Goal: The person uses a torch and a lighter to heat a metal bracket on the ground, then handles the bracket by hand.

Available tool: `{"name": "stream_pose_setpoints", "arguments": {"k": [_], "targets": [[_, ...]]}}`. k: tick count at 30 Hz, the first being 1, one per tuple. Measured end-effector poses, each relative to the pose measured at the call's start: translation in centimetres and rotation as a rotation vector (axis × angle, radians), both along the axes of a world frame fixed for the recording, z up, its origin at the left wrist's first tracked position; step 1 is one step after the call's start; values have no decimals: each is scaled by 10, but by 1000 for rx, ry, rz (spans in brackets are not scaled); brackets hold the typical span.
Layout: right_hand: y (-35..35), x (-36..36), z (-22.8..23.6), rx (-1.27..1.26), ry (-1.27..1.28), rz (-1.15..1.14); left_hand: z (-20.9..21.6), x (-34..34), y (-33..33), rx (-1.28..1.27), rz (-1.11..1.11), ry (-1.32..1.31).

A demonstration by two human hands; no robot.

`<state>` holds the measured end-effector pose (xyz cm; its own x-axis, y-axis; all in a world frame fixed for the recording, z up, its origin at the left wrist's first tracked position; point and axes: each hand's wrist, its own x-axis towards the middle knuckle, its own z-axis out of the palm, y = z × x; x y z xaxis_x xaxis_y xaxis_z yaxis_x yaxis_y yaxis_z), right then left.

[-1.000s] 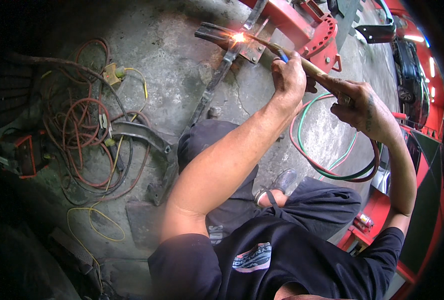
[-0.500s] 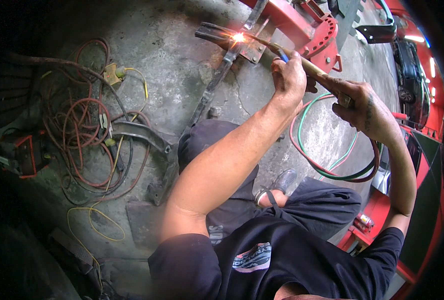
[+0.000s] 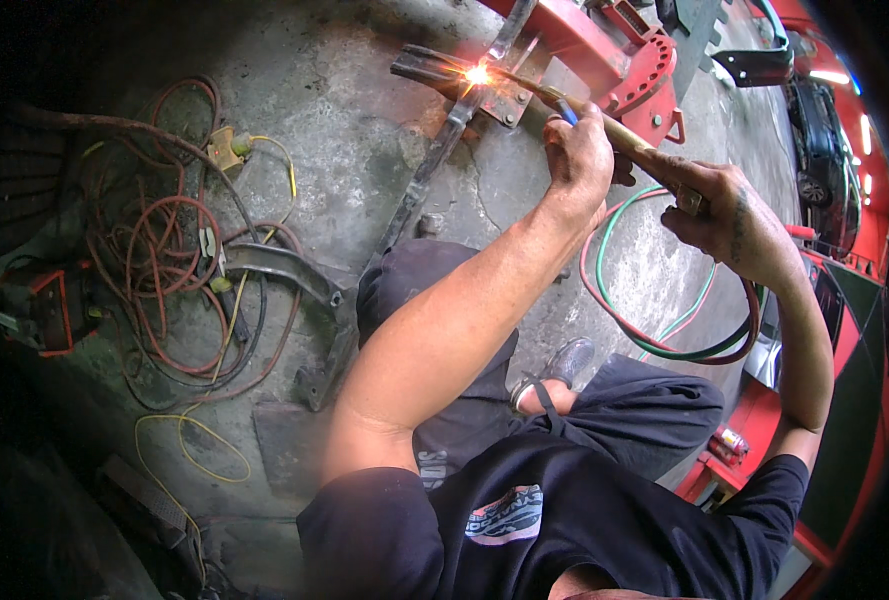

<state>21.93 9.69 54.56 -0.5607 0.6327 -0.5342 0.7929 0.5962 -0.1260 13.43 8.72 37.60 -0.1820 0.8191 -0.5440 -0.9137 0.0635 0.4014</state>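
Note:
My right hand (image 3: pixel 729 215) is closed round the valve end of a gas torch (image 3: pixel 636 143). Farther forward, my left hand (image 3: pixel 581 155) grips the same torch along its tube, with a small blue piece (image 3: pixel 566 111) showing at its fingers. The torch's tip ends in a bright orange glow with sparks (image 3: pixel 477 75). That glow sits where a long dark metal bar (image 3: pixel 434 158) meets a short dark channel piece (image 3: pixel 424 66). A bolted plate (image 3: pixel 509 104) lies just right of the glow. Red and green hoses (image 3: pixel 604 265) loop down from the torch's rear.
A red steel stand (image 3: pixel 619 70) with a holed disc is at the far right of the bar. Tangled red hoses and cables (image 3: pixel 154 250) lie on the floor at left, beside a curved metal arm (image 3: pixel 284 265). A red-and-black box (image 3: pixel 44 310) sits at the left edge.
The glow at the torch tip is slightly brighter and wider. My right thumb has shifted a little; both hands otherwise keep their place.

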Motion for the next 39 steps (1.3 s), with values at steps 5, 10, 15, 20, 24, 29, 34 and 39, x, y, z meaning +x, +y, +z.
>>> {"name": "stream_pose_setpoints", "arguments": {"k": [5, 10, 15, 20, 24, 29, 34, 39], "targets": [[-1, -6, 3, -24, -45, -26, -4, 2, 2, 11, -3, -13], [-4, -11, 7, -75, 7, -109, -6, 3, 3, 41, -5, -29], [-2, -6, 5, -64, 40, -46, -6, 3, 5, 36, -11, -16], [-4, -7, 5, -62, 36, -65, -7, 3, 5, 42, -10, -22], [-3, -8, 5, -61, 3, -79, -5, 3, 3, 27, -11, -18], [-3, -5, 3, -56, 32, -73, -2, 1, 1, 15, -9, -19], [-2, -2, 1, -69, 30, -94, 3, -2, -1, 11, -18, -18], [-2, -4, 2, -63, 43, -74, 3, -2, -1, -6, 3, 5]]}}
